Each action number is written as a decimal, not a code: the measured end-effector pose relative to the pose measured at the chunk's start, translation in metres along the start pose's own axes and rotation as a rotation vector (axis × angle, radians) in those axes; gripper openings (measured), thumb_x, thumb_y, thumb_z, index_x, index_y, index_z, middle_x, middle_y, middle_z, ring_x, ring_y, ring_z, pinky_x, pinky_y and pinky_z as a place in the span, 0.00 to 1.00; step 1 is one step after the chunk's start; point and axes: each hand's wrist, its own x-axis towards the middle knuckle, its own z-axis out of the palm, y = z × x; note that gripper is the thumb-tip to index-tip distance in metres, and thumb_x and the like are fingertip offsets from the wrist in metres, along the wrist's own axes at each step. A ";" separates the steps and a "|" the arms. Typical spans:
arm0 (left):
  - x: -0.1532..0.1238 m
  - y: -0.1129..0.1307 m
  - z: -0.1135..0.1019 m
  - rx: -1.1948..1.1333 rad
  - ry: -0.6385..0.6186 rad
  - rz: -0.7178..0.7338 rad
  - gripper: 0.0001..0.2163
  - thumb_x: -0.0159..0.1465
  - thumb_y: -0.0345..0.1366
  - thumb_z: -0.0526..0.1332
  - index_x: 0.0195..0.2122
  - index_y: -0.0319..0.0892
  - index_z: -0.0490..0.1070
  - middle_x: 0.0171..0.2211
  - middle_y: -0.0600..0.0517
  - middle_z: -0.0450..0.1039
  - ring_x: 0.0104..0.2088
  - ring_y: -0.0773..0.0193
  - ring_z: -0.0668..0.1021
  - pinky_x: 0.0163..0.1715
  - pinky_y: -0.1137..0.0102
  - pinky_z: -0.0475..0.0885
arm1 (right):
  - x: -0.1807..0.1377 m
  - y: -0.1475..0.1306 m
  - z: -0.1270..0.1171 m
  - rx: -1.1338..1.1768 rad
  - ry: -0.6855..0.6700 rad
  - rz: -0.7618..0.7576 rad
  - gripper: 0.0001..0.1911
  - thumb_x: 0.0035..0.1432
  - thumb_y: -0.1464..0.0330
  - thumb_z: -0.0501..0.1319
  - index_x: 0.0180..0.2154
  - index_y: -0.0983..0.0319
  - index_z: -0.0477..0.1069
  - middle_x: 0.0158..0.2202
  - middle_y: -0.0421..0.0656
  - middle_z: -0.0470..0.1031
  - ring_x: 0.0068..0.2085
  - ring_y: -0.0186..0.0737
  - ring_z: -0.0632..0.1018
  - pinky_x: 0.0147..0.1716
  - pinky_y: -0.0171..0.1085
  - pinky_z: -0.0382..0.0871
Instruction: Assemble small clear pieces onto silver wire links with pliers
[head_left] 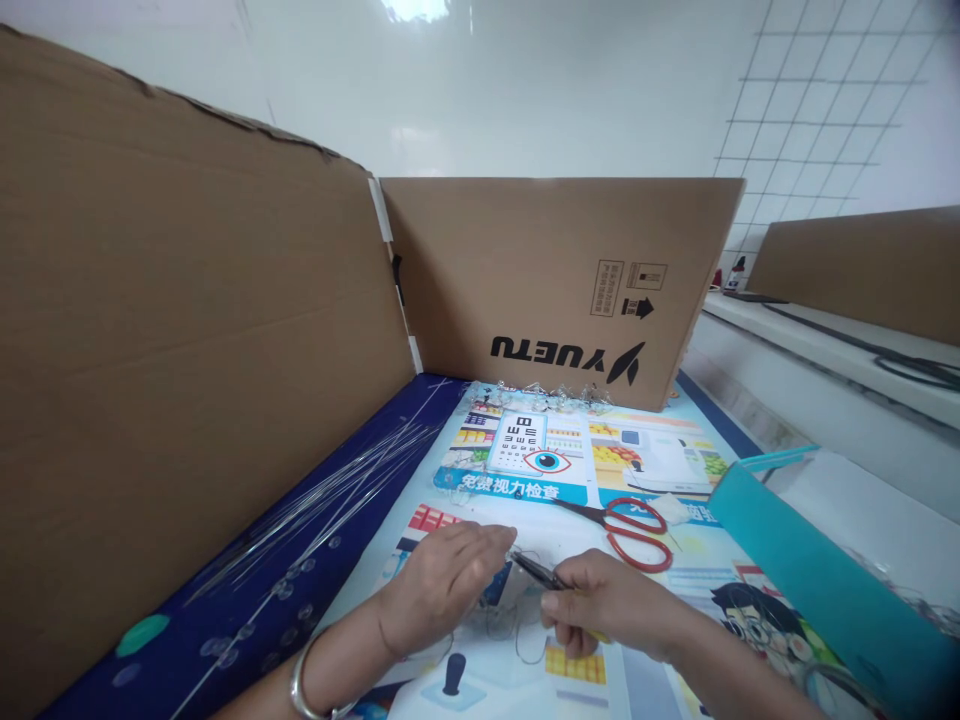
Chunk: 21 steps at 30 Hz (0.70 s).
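Note:
My right hand (592,602) is wrapped round a pair of pliers (534,571) with dark metal jaws; a bit of yellow handle shows below the fingers. The jaws point left and meet the fingertips of my left hand (454,575), whose fingers are pressed together in a pinch. Thin wire (517,640) curls in loops under and between both hands, and seems to run to the left fingertips. The exact point of grip is too small to make out. Red-handled scissors (637,535) lie open just beyond my right hand.
Cardboard panels stand at the left (187,300) and back (555,270). Clear beads (225,645), long thin strands (330,490) and a green oval piece (142,635) lie on blue cloth. A teal-sided box (817,570) stands right. Clear pieces (547,395) line the back panel's foot.

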 end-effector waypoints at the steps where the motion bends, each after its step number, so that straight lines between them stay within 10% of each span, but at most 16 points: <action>1: 0.001 0.001 0.000 -0.003 -0.007 0.014 0.15 0.62 0.24 0.53 0.51 0.32 0.59 0.43 0.41 0.73 0.45 0.61 0.74 0.42 0.63 0.73 | 0.001 0.001 0.001 -0.013 0.004 0.006 0.17 0.51 0.55 0.58 0.27 0.64 0.68 0.22 0.39 0.70 0.23 0.31 0.73 0.23 0.30 0.65; 21: -0.010 -0.007 0.013 -0.001 -0.006 -0.065 0.16 0.62 0.23 0.51 0.52 0.36 0.59 0.43 0.43 0.73 0.43 0.62 0.75 0.41 0.64 0.73 | 0.006 0.001 -0.004 0.212 -0.076 0.031 0.22 0.48 0.52 0.60 0.28 0.66 0.67 0.21 0.41 0.72 0.19 0.32 0.72 0.19 0.29 0.60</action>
